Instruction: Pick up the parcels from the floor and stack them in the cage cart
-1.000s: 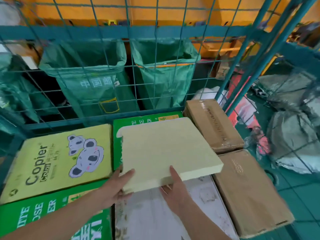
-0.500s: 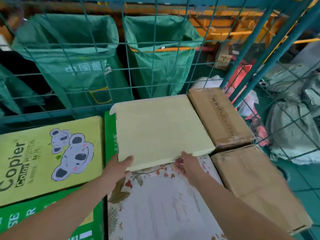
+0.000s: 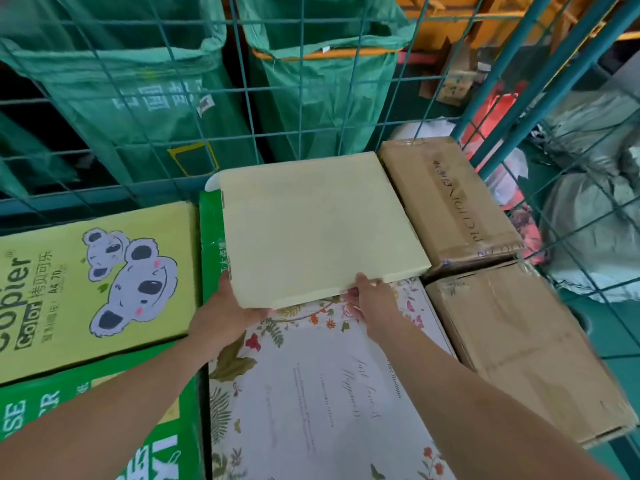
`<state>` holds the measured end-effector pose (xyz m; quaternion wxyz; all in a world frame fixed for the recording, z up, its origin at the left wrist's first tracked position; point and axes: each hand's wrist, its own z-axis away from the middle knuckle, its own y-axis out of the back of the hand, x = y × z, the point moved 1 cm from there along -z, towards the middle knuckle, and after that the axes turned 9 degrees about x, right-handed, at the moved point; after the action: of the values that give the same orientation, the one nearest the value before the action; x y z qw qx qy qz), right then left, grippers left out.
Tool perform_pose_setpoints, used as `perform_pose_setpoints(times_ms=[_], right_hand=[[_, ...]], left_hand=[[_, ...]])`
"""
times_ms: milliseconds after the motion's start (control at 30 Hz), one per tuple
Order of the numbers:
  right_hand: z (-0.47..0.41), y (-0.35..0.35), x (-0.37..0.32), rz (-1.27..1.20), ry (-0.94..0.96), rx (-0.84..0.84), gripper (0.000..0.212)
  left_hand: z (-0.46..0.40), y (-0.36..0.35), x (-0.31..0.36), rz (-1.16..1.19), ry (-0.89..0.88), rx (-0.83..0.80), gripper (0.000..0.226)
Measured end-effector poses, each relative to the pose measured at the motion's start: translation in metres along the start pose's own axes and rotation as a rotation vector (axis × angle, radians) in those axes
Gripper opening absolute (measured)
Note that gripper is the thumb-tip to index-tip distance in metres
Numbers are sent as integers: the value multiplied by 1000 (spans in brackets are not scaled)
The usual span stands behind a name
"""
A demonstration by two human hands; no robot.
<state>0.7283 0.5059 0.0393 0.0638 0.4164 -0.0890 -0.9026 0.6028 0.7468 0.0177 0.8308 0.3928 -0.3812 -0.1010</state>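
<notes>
Both hands, left [image 3: 228, 306] and right [image 3: 372, 299], gripping flat, smooth pale-yellow parcel [image 3: 311, 226], near edge

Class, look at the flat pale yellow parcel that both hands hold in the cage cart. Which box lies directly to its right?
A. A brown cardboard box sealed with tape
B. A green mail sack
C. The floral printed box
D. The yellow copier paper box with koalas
A: the brown taped box sits against the right edge of the pale yellow parcel, by the cart's corner post.

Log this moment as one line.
stage: placing | left hand: holds pale yellow parcel near edge | right hand: holds same edge | parcel: over floral box, inside cage cart
</notes>
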Motion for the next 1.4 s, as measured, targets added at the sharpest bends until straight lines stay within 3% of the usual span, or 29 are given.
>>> perform_pose_setpoints(times_ms=[233,333,500,667,933,1033,1167,1267,1400], right_hand=[[17,7,-13,-89,-174,-41,19],[25,8,-10,-125,-223,-100,38],[56,14,-3,-94,-242,-140,39],[102,18,1,-31,-241,-238,23],[212,51,6,90,-117,-426,60],[268,78,2,163,-49,-512,72],[347,117,-1,260,5,-629,61],[405,145,7,368,38,-754,40],[462,161,30,492,126,-918,25]], left_hand=[[10,-5,3,143,82,24,98],[22,-7,5,191,128,64,89],[53,-11,6,311,222,98,79],[97,5,16,438,256,104,95],[220,62,24,577,268,79,91],[287,75,31,604,299,88,70],[385,87,38,724,335,110,51],[460,96,38,895,389,203,33],[550,96,27,993,410,325,37]])
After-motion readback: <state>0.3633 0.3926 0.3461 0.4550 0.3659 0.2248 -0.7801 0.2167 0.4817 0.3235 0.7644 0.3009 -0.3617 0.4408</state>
